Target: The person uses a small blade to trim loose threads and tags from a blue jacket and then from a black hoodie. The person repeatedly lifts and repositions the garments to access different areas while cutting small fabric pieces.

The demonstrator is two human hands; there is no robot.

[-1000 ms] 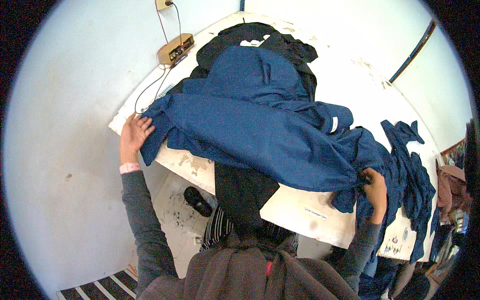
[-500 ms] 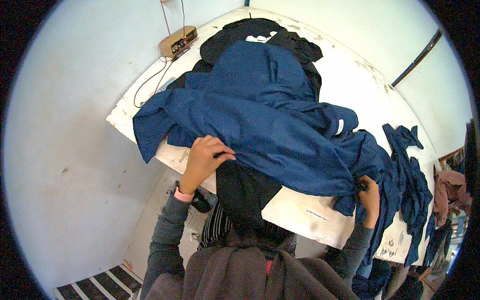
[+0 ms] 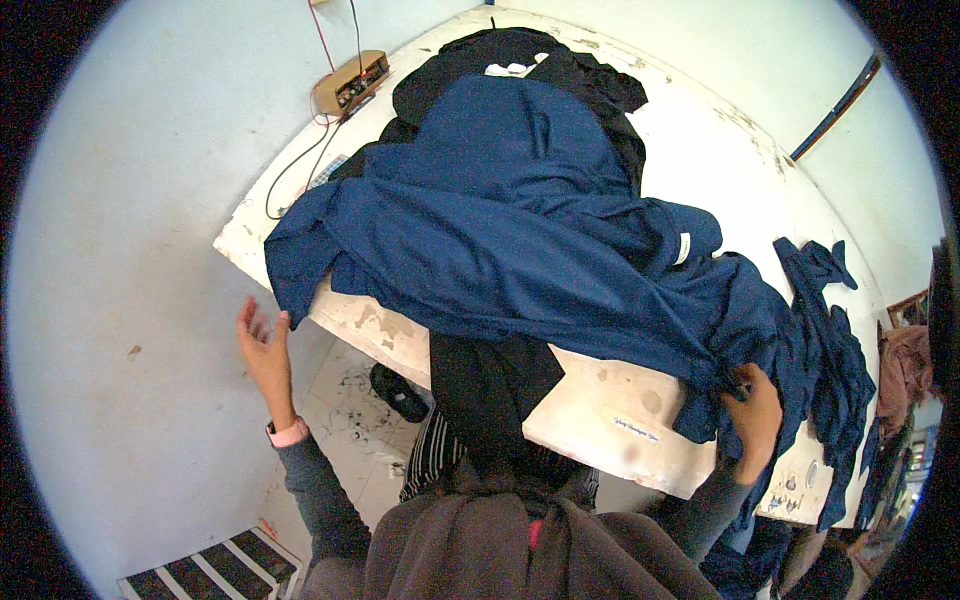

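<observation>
A large dark blue garment (image 3: 520, 265) lies rumpled across the table, a small white label near its right part. Its left end droops over the table's left edge. Just beside that drooping corner, my left hand (image 3: 265, 350) is raised in the air, fingers apart and holding nothing. At the garment's right end, my right hand (image 3: 752, 408) has its fingers closed on a bunched fold of the cloth; the fingertips are partly hidden. A piece of black cloth (image 3: 490, 385) hangs at the table's front edge, below the blue garment.
Black clothing (image 3: 480, 60) is heaped at the back of the white worn table (image 3: 700, 170). More dark blue pieces (image 3: 835, 350) lie at the right. A brown box with wires (image 3: 350, 82) stands by the left wall (image 3: 140, 250). A striped rack (image 3: 215, 570) is at lower left.
My left hand has let go of the garment's front edge and moved left to near the drooping corner, its fingers now spread. My right hand keeps its hold, slightly lower and farther right.
</observation>
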